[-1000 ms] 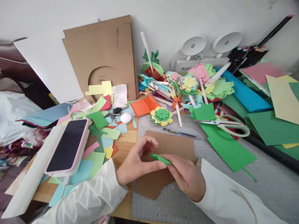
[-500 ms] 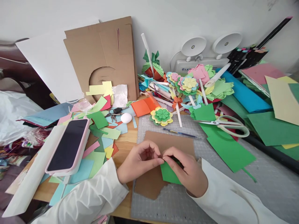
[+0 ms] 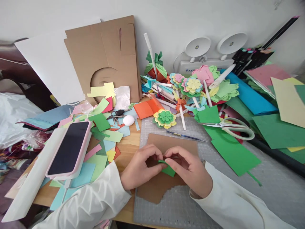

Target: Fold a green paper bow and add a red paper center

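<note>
One small piece of green paper (image 3: 169,171) is held between a person's left hand (image 3: 144,163) and right hand (image 3: 190,170) above a brown cardboard piece (image 3: 152,194) on a gray cutting mat (image 3: 181,211). Each grip is pinched together on the paper: the left thumb and fingers at its upper left, the right at its upper right. The upper edge appears turned or rolled into a narrow strip, while a flat portion shows below, suggesting work only partway along; fingers hide how tight the fold is. Beyond the hands, a layered green-and-yellow flower (image 3: 165,118) lies seemingly complete near a pen (image 3: 186,136), with other paper flowers (image 3: 192,86) behind it on the cluttered bench (image 3: 130,143). At right, flat green sheets (image 3: 235,156) lie unfolded, partly beneath scissors (image 3: 238,129).
</note>
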`<state>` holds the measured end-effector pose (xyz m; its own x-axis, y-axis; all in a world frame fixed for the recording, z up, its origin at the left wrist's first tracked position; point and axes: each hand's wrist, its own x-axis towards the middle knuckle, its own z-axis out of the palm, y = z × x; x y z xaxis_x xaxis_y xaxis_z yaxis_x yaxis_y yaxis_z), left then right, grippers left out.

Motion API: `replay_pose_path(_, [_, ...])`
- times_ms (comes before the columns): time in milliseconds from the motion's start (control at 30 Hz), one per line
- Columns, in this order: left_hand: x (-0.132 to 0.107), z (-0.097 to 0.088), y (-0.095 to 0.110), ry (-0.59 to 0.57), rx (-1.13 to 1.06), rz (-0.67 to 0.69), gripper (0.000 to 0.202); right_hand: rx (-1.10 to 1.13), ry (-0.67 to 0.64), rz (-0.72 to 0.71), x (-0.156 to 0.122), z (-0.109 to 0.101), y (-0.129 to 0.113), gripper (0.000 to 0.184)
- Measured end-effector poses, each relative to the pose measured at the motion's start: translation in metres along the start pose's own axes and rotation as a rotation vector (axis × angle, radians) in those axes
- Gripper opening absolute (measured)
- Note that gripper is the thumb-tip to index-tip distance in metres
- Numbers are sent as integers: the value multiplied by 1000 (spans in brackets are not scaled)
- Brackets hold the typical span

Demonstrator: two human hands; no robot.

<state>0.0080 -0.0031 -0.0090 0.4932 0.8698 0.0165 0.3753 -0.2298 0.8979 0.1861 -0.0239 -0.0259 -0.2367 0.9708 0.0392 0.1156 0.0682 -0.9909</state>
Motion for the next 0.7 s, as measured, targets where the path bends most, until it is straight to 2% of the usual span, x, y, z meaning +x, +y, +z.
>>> replay_pose_path(133, [-1, -1, 1, 40, -157, -24, 11, -55, 4, -107, 1, -3, -3, 10])
replay_pose_path(233, [0, -1, 3, 54, -292, -51, 16, -72, 25, -125, 1, -3, -7, 9])
replay_pose_path(300, [0, -2, 4, 34, -393, -96, 19, 1, 37, -114, 1, -2, -9, 9])
replay_pose_path(367, [0, -3, 5, -41, -451, -150, 23, 87, 41, -100, 0, -1, -10, 9])
replay_pose_path(500, [-1, -5, 6, -193, -362, -177, 36, 189, 9, -43, -2, 0, -8, 8])
replay_pose_path(633, [-2, -5, 7, -179, -327, -96, 40, 346, -121, 78, -4, -1, -6, 14])
replay_pose_path(700, [-2, -4, 8, -169, -363, -78, 40, 385, -140, 100, -5, -1, -7, 13])
